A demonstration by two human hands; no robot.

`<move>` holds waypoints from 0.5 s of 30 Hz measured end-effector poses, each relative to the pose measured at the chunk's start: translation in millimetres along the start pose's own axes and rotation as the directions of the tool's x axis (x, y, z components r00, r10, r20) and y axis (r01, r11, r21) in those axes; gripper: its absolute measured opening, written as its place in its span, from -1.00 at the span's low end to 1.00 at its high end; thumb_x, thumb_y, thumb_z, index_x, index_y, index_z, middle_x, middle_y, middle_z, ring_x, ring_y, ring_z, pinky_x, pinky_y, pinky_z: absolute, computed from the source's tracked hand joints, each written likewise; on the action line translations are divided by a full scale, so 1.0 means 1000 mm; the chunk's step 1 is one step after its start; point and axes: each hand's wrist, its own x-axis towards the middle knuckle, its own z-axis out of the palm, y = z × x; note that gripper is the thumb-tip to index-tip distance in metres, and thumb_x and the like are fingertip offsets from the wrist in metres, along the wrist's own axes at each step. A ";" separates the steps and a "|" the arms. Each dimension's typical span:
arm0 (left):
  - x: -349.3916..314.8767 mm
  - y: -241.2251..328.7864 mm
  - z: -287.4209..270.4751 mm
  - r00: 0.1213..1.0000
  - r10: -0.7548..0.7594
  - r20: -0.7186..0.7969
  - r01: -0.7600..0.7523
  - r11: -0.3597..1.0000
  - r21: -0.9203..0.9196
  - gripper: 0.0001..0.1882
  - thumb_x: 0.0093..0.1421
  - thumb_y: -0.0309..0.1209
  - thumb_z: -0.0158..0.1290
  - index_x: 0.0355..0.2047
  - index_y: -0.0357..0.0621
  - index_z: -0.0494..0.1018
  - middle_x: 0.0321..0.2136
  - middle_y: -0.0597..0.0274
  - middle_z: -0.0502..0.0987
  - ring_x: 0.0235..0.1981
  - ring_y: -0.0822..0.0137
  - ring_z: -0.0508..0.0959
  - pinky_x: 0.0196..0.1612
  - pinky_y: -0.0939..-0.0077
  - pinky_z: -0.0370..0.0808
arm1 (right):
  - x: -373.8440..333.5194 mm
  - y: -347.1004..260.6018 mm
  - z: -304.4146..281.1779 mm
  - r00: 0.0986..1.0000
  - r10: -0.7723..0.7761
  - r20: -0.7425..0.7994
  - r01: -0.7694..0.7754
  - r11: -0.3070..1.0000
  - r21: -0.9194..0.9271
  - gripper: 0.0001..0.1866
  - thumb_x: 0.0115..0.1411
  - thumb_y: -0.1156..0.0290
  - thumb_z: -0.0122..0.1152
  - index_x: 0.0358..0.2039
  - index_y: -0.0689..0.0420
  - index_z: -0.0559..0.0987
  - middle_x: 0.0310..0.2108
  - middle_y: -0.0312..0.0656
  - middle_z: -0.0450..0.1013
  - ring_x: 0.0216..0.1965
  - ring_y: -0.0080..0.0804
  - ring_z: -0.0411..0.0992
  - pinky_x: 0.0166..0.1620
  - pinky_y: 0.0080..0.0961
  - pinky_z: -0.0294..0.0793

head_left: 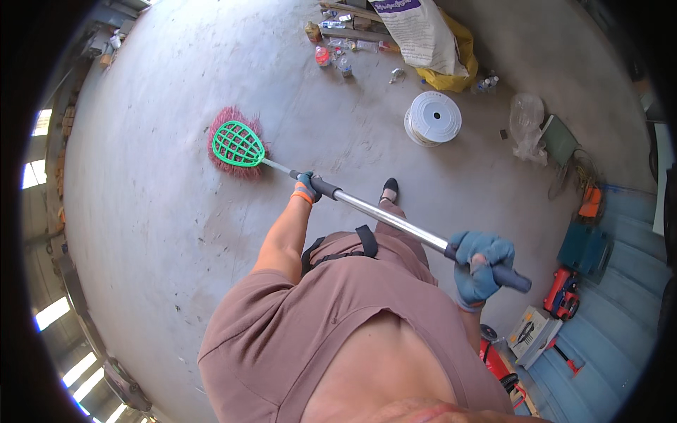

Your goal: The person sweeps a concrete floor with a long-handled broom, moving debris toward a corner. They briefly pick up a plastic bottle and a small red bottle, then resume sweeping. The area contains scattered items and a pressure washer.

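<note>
A long-handled broom (pixel 384 217) slants across my body. Its metal pole has dark grips and runs to a green lattice head (pixel 238 144) fringed with reddish bristles (pixel 224 116), which are at the grey floor on the left. Partway down the pole, close to the head, my left hand (pixel 306 187) is closed around it in a blue glove with an orange cuff. My right hand (pixel 482 268), also in a blue glove, wraps the dark grip near the upper end on the right.
A white cable spool (pixel 432 118) stands ahead on the concrete floor (pixel 162 233). Beyond it lie a white sack (pixel 423 35), a yellow bag (pixel 458 60) and several bottles (pixel 322 56). To the right are clear plastic (pixel 527 127), a red tool (pixel 562 292) and a box (pixel 534 336).
</note>
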 end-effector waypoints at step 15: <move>-0.175 0.190 0.225 -0.166 0.897 0.409 -0.828 -0.352 0.437 -0.91 0.04 -0.51 0.13 -0.46 -0.15 0.42 -0.50 0.37 0.41 -0.44 0.41 0.36 -0.31 0.51 0.37 | 0.388 0.159 0.175 0.925 -0.111 0.364 0.053 0.985 0.166 -0.41 -0.02 0.40 0.44 0.03 0.16 0.40 -0.19 -0.21 0.45 -0.09 -0.44 0.43 0.00 -0.47 0.44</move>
